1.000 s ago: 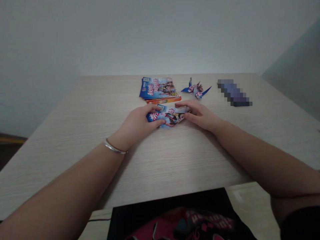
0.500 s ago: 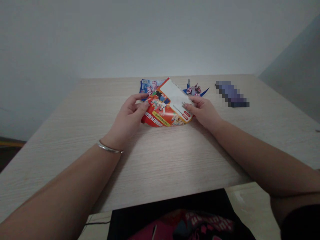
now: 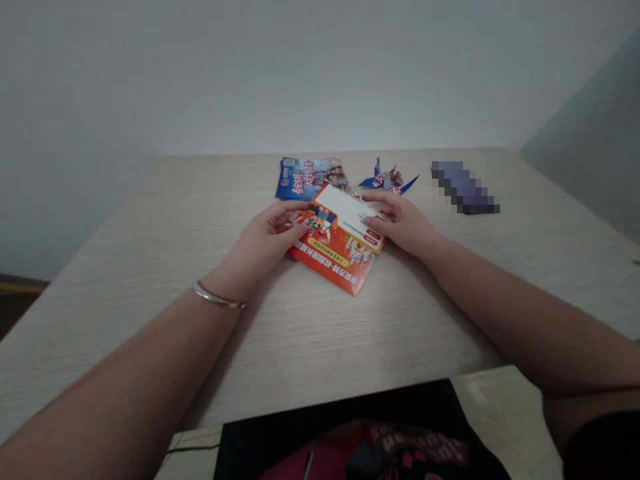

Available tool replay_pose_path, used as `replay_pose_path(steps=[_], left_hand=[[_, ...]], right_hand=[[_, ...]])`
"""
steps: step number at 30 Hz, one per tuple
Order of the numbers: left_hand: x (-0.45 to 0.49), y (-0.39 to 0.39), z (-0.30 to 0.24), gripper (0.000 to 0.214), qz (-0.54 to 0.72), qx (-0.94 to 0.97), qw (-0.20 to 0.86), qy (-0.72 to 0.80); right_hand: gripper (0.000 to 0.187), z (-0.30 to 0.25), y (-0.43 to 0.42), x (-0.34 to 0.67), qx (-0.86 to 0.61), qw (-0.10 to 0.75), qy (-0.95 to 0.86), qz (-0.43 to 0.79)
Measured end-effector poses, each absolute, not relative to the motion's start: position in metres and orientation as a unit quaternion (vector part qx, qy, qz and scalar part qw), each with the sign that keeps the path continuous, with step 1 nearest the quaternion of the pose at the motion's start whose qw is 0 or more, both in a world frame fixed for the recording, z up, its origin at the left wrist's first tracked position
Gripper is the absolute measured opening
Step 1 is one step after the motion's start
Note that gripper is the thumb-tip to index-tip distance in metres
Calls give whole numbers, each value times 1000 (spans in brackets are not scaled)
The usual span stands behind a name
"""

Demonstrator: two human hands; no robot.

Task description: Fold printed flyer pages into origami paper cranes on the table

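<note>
A red and orange printed flyer (image 3: 334, 250) with a white panel is held between my two hands, low over the table, one corner pointing toward me. My left hand (image 3: 273, 233) pinches its left corner between thumb and fingers. On the opposite corner, my right hand (image 3: 403, 220) has its thumb on top of the paper and its fingers bent around the far edge. Just behind the flyer lies a stack of blue flyers (image 3: 305, 179), partly covered by it. Beyond my right hand sits a folded paper crane (image 3: 389, 180) in blue and patterned paper.
A blurred-out dark flat object (image 3: 465, 188) lies at the back right of the pale wood-grain table (image 3: 320, 340). The white wall (image 3: 320, 73) rises behind the table's back edge. Black and pink patterned fabric (image 3: 365, 447) shows below the front edge.
The flyer was bowed and raised; now it is flatter and lower, its near corner extending toward me. More of the blue flyers shows behind it. Both hands keep their grip.
</note>
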State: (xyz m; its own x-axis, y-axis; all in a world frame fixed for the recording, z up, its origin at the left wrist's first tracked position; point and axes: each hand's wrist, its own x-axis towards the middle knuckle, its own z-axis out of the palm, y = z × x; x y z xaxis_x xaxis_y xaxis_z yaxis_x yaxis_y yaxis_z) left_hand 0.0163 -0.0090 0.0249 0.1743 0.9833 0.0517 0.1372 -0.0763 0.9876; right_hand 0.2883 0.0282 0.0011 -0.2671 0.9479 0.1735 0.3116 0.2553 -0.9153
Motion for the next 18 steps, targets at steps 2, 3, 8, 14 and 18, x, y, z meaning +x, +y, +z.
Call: replay_pose_path(steps=[2,3,8,14,18], left_hand=[[16,-9,24,41,432,579,506,471],[16,-9,24,43,429,572,515,473],[14,-6,24,45,424,554,549,461],[15,-6,23,56,432,555,524,480],[15,-4,22,44,458,561,470,504]], right_hand=[[46,0,29,288,-442,389,-707,392],[49,0,29,288,-436,383,-716,388],[55,2,28,289,-447,349,-735,372],[43,4,25,286,-471,369,-730,331],[52,2,26,286,-471,429,-696,332]])
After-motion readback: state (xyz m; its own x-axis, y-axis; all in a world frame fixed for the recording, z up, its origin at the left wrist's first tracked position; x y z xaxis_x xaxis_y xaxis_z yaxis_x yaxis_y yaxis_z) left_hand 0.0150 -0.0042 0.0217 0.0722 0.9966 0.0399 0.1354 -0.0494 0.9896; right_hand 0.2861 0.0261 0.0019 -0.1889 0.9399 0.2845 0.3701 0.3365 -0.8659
